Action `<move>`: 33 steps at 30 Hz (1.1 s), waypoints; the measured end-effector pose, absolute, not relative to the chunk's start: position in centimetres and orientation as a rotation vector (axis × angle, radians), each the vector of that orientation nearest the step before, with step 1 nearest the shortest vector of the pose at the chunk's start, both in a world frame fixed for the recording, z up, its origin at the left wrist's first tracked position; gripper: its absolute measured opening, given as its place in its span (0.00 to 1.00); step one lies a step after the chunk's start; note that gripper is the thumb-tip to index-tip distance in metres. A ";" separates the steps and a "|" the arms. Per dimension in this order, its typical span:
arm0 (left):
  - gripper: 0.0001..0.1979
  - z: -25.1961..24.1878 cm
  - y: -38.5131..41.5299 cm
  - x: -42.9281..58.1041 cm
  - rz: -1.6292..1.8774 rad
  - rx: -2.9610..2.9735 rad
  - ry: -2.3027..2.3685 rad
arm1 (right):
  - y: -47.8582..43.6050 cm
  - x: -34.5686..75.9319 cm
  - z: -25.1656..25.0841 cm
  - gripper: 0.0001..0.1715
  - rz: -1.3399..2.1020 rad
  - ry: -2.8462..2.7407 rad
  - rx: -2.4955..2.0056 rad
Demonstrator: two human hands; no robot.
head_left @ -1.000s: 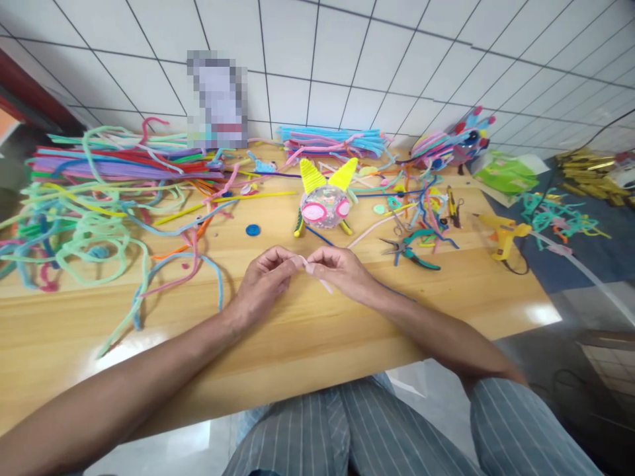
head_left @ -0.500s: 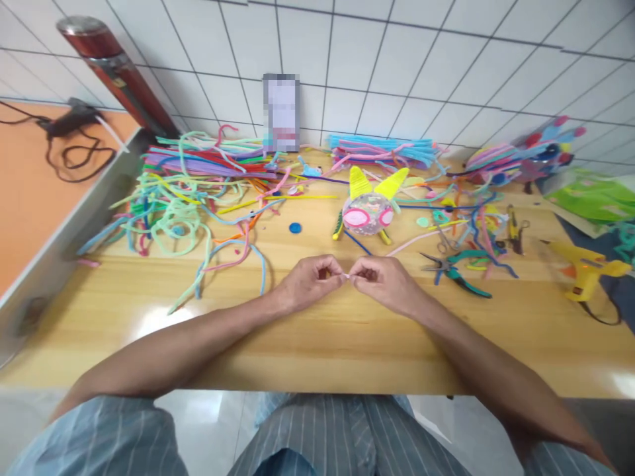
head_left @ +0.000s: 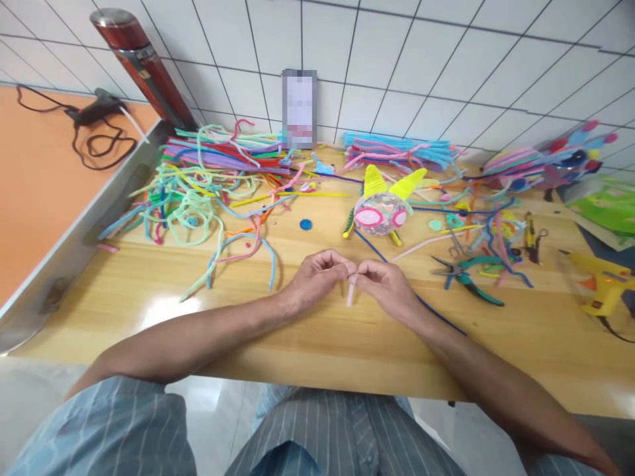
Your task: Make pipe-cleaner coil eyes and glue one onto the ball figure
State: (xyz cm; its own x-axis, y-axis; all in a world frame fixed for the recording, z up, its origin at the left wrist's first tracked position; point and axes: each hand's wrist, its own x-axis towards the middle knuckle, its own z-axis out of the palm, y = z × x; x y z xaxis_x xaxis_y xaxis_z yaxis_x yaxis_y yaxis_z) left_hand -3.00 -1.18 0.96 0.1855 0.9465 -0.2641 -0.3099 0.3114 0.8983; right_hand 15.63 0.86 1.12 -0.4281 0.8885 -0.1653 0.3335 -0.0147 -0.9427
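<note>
My left hand [head_left: 317, 279] and my right hand [head_left: 385, 285] meet over the front of the wooden table, fingertips touching. Between them they pinch a short, pale pink piece of pipe cleaner [head_left: 350, 295], whose end hangs down below the fingers; its upper part is hidden. Just beyond stands a round, shiny figure [head_left: 380, 225] with yellow ears, pink-ringed oval eyes and yellow-and-dark legs. A dark blue pipe cleaner [head_left: 441, 316] runs beside and under my right forearm.
Loose pipe cleaners [head_left: 191, 215] heap at the left; a bundle [head_left: 421, 153] lies at the back. Green-handled pliers [head_left: 471, 281] and a yellow glue gun [head_left: 602, 284] lie to the right. A blue disc [head_left: 306, 225] sits mid-table. A phone [head_left: 299, 109] leans on the tiled wall beside a red-brown flask [head_left: 143, 73].
The pink piece now hangs downward from the fingertips, where before only a bit showed between them. The whole view has shifted, with table things appearing further right.
</note>
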 end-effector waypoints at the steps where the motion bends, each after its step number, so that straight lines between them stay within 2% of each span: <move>1: 0.18 1.0 -1.2 -3.0 1.044 0.809 0.988 | 0.9 15.6 1.1 0.15 1.469 -1.738 -1.267; 6: 0.19 1.1 -0.8 -3.3 0.964 0.922 1.050 | 1.4 16.0 1.5 0.14 1.425 -1.680 -1.245; 14: 0.17 0.8 0.2 -4.4 0.795 1.281 1.060 | 2.0 17.3 2.7 0.05 1.217 -2.003 -1.222; 21: 0.18 0.8 -0.9 -3.5 0.960 0.973 1.075 | 1.3 15.9 1.0 0.13 1.454 -1.631 -1.280; 26: 0.20 0.6 -0.7 -3.2 0.976 0.793 0.994 | 1.3 15.6 0.9 0.15 1.589 -1.526 -1.226; 29: 0.20 1.1 0.3 -3.9 0.857 0.950 0.987 | 1.6 16.1 1.5 0.15 1.564 -1.626 -1.267; 33: 0.15 1.6 1.2 -5.1 0.689 1.360 1.008 | 1.8 16.8 2.3 0.11 1.522 -1.830 -1.283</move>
